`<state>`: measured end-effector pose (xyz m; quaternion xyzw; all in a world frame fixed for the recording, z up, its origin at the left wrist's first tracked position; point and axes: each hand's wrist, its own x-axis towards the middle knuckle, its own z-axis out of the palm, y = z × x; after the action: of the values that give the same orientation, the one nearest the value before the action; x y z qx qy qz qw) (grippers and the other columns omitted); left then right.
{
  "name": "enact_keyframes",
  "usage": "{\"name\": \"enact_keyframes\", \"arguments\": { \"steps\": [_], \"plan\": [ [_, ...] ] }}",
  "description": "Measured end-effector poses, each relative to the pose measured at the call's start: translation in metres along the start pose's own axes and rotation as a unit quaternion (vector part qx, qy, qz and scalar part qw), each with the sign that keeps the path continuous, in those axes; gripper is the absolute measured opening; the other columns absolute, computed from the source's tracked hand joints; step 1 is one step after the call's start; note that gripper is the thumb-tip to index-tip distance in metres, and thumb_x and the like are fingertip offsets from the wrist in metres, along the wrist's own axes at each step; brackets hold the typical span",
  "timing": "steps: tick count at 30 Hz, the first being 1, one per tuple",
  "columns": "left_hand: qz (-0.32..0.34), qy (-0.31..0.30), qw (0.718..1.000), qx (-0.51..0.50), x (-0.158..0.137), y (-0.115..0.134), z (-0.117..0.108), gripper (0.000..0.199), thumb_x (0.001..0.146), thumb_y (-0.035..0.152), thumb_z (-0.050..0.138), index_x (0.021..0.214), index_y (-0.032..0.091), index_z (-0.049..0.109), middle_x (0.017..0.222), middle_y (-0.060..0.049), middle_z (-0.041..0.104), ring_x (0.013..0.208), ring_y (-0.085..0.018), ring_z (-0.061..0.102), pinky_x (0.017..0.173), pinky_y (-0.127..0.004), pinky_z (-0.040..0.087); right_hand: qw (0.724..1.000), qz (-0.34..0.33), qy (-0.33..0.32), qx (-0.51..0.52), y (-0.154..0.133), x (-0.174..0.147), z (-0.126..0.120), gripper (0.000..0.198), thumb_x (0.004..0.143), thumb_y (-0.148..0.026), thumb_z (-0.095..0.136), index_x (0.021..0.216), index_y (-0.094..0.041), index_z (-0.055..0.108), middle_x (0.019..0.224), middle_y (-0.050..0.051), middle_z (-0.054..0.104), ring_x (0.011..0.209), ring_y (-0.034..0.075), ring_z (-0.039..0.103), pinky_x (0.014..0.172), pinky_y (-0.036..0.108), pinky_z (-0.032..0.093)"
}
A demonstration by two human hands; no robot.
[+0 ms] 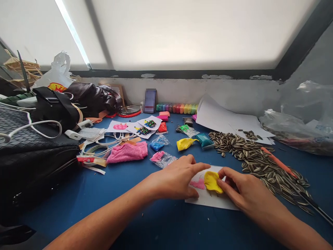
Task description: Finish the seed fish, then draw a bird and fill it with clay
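Note:
A flattened piece of yellow modelling clay (212,182) is pinched at its right edge by my right hand (243,189). It is over a white sheet of paper (208,203), beside a pink clay patch (199,184) spread on that paper. My left hand (180,178) is open, thumb and forefinger apart, above the sheet's left side and around the pink patch. Whether the yellow piece touches the paper I cannot tell. Beyond my hands lie more yellow clay (185,143), a teal clay packet (204,141) and a bag with pink clay (162,159).
Sunflower seeds (260,163) are heaped at right, with an orange-handled tool (279,162) across them. A pink cloth (127,152), cables and a black bag (39,156) occupy the left. Finished cards (140,126), a phone (150,100) and a clay row (177,108) stand farther back.

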<state>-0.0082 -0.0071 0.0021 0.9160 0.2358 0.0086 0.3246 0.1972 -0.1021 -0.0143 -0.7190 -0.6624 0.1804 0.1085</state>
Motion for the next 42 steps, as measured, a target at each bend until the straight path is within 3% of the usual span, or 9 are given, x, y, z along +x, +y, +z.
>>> {"name": "enact_keyframes", "arguments": {
  "steps": [2,6,9,14,20,25,31,42],
  "plan": [
    [0.012,-0.012,1.000,0.013,0.000,0.002,-0.002,0.078,0.075,0.020,0.071,0.146,0.031,0.041,0.119,-0.007,0.047,0.110,-0.024,0.050,0.098,-0.036,0.042,1.000,-0.006,0.006,-0.015,0.003,0.001,0.003,0.034,0.090,-0.048,0.036,0.089,-0.026,0.062,0.056,0.000,0.061,0.051,0.021,0.057,0.052,0.031,0.039],
    [0.031,-0.028,0.998,0.043,-0.001,0.003,-0.003,0.065,0.078,0.019,0.068,0.140,0.027,0.051,0.118,-0.009,0.046,0.113,-0.025,0.050,0.101,-0.036,0.040,0.998,-0.024,0.040,-0.042,0.010,0.002,0.005,0.036,0.090,-0.046,0.039,0.104,-0.027,0.066,0.064,0.002,0.069,0.058,0.023,0.065,0.053,0.032,0.044],
    [0.042,-0.025,0.998,0.049,-0.002,0.001,-0.001,0.064,0.079,0.021,0.068,0.140,0.026,0.052,0.115,-0.009,0.046,0.111,-0.025,0.050,0.099,-0.036,0.041,0.996,-0.044,0.064,-0.048,0.015,0.002,0.000,0.035,0.089,-0.042,0.040,0.105,-0.027,0.068,0.069,0.003,0.072,0.061,0.024,0.069,0.053,0.033,0.047],
    [0.047,-0.010,0.997,0.052,-0.001,-0.002,0.000,0.061,0.078,0.023,0.069,0.138,0.027,0.054,0.114,-0.008,0.047,0.107,-0.025,0.051,0.097,-0.035,0.042,0.995,-0.071,0.066,-0.037,0.016,0.000,-0.005,0.028,0.087,-0.045,0.052,0.100,-0.028,0.069,0.078,0.002,0.071,0.061,0.021,0.067,0.054,0.033,0.050],
    [0.049,-0.009,0.997,0.057,-0.001,-0.001,0.000,0.057,0.078,0.023,0.069,0.133,0.025,0.058,0.113,-0.008,0.047,0.107,-0.024,0.051,0.098,-0.035,0.041,0.994,-0.091,0.038,-0.053,0.017,-0.001,0.001,0.027,0.083,-0.044,0.064,0.104,-0.029,0.068,0.091,0.004,0.066,0.076,0.023,0.066,0.063,0.037,0.053],
    [0.048,-0.007,0.997,0.057,-0.002,-0.001,0.000,0.055,0.078,0.023,0.070,0.131,0.024,0.058,0.113,-0.007,0.047,0.106,-0.024,0.052,0.097,-0.034,0.042,0.990,-0.127,0.059,-0.020,0.014,-0.001,0.000,0.038,0.087,-0.043,0.060,0.122,-0.029,0.064,0.108,0.007,0.063,0.092,0.023,0.065,0.075,0.037,0.055],
    [0.026,0.014,0.998,0.052,0.001,-0.002,0.001,0.065,0.075,0.028,0.076,0.133,0.016,0.048,0.113,-0.008,0.051,0.106,-0.025,0.052,0.092,-0.035,0.044,0.976,-0.180,0.113,-0.041,0.005,-0.001,0.005,0.031,0.096,-0.038,0.045,0.104,-0.028,0.073,0.113,0.011,0.065,0.099,0.026,0.065,0.082,0.043,0.057],
    [0.037,0.011,0.998,0.044,0.004,0.001,0.003,0.056,0.075,0.033,0.079,0.126,0.020,0.058,0.118,-0.008,0.048,0.107,-0.024,0.052,0.093,-0.033,0.045,0.958,-0.224,0.168,-0.065,0.002,0.000,0.022,0.026,0.093,-0.031,0.053,0.106,-0.022,0.073,0.115,0.015,0.069,0.109,0.031,0.064,0.089,0.050,0.056]
  ]
}}
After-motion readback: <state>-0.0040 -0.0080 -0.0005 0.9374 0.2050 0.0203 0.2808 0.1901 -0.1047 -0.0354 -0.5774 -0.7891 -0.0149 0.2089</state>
